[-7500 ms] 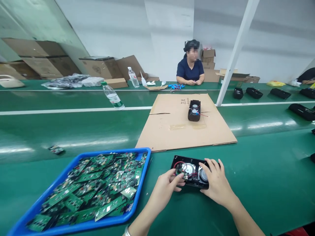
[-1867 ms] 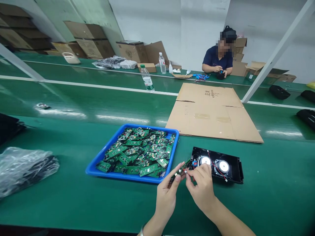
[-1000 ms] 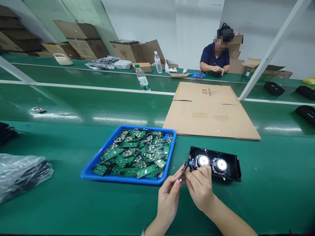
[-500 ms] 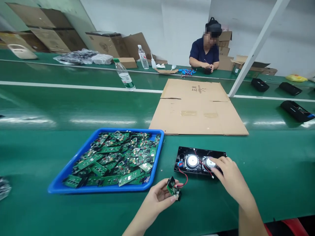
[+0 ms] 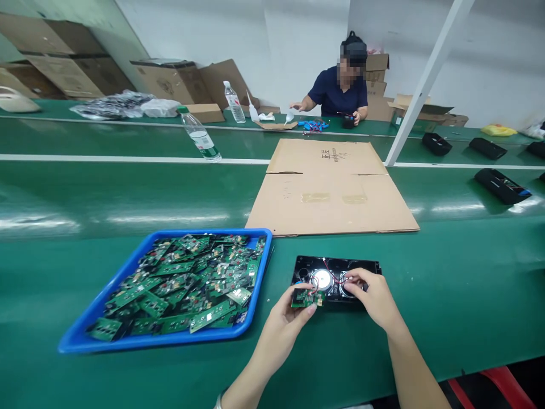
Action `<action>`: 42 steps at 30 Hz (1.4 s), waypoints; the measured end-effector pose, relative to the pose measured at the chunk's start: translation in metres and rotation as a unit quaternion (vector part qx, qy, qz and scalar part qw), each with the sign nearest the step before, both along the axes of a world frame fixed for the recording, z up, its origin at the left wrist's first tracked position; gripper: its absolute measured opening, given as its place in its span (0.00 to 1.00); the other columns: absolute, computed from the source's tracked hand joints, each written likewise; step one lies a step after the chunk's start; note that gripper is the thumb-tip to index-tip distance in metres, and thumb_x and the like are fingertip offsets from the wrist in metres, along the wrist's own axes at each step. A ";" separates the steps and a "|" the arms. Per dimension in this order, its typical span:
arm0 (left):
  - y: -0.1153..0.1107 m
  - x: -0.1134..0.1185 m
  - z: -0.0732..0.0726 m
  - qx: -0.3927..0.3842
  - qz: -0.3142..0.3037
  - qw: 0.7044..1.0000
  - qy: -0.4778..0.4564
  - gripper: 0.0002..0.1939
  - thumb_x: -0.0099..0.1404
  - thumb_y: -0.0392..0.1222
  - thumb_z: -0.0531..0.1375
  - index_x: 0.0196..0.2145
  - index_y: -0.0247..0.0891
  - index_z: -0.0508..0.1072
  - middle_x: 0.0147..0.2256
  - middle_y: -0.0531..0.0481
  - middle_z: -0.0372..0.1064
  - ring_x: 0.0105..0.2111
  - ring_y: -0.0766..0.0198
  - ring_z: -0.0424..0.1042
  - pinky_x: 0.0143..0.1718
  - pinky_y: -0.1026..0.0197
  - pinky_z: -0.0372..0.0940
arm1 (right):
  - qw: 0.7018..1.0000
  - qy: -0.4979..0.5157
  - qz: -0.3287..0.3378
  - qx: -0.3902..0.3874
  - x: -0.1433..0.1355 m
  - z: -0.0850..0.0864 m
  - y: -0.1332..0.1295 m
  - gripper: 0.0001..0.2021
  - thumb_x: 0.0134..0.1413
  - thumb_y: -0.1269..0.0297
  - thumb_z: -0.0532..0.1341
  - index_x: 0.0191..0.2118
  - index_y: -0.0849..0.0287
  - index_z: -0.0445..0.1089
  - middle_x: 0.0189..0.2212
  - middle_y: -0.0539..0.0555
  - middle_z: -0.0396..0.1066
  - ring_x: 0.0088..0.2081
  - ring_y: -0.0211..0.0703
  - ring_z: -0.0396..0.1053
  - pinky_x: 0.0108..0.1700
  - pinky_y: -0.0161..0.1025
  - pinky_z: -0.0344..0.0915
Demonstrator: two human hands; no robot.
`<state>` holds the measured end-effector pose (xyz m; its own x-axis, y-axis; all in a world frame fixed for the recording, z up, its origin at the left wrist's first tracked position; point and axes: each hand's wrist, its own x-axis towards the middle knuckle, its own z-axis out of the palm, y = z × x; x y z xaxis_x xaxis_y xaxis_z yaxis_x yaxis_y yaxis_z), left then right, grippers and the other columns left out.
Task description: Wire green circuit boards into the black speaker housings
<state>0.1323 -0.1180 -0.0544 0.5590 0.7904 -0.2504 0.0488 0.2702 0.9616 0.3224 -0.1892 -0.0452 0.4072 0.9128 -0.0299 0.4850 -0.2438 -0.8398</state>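
My left hand (image 5: 289, 318) grips a green circuit board (image 5: 307, 297) by its edges, fingers behind it and thumb in front. The board is held over the near left part of a black speaker housing (image 5: 370, 266), which lies open on the bench. Two round speakers sit inside; the left speaker (image 5: 322, 279) shows its silver back, while the right one is partly covered by my right hand (image 5: 368, 292). That hand is pinched on a thin red and black speaker wire (image 5: 339, 279); its tip is hidden by the fingers.
Left of the housing stands a blue tray (image 5: 166, 342) heaped with circuit boards. Flat cardboard (image 5: 332, 213) lies behind. A water bottle (image 5: 202, 139) stands farther back. Across the bench sits a person (image 5: 344, 96) beside blue wired parts (image 5: 314, 125). Black casings (image 5: 502, 186) lie at right.
My left hand has raised the circuit board to the housing and turned it. My right hand has gone from resting on the right speaker to pinching its wire. The person opposite has stretched out a hand.
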 end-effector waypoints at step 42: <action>0.014 0.022 0.003 0.079 -0.028 0.996 -0.011 0.12 0.56 0.40 0.56 0.39 0.39 0.70 0.38 0.49 0.73 0.38 0.58 0.74 0.42 0.54 0.70 | 0.916 -0.318 0.089 0.229 -0.036 -0.026 0.018 0.14 0.62 0.70 0.48 0.31 0.62 0.69 0.25 0.54 0.66 0.28 0.40 0.59 0.29 0.37 0.57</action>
